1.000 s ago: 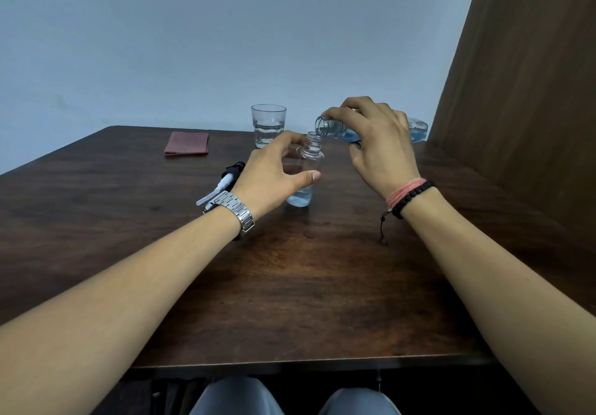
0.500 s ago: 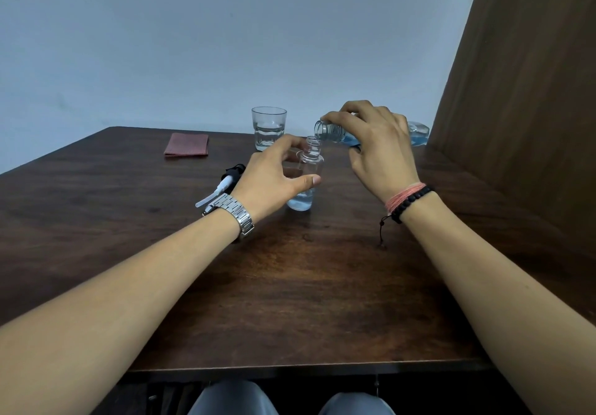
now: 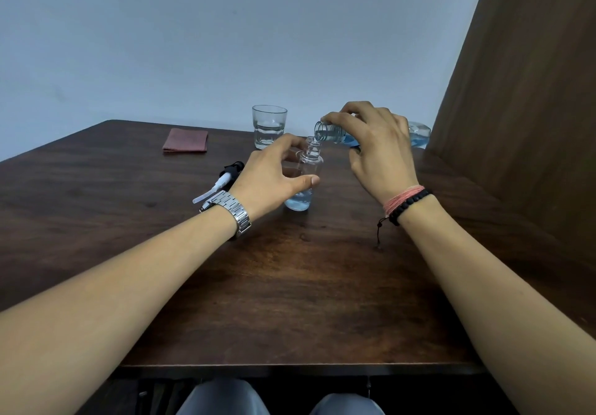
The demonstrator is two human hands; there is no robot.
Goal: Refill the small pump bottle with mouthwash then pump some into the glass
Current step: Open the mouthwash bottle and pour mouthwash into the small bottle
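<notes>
The small clear bottle [image 3: 304, 185] stands upright mid-table without its pump, a little blue liquid at its bottom. My left hand [image 3: 274, 179] wraps around its body. My right hand [image 3: 377, 150] holds the mouthwash bottle [image 3: 332, 132] tipped almost on its side, its open mouth just above and right of the small bottle's neck; blue liquid shows inside and at its far end [image 3: 419, 134]. The pump head [image 3: 222, 179], black cap with white tube, lies on the table left of my left hand. A clear glass [image 3: 269, 126] stands behind the small bottle.
A folded reddish cloth [image 3: 185, 139] lies at the back left of the dark wooden table [image 3: 290, 285]. A brown wooden panel [image 3: 522, 108] rises along the right side. A pale wall stands behind the table.
The mouthwash bottle's mouth has shifted slightly left and lower toward the small bottle's neck. My left hand has kept its hold.
</notes>
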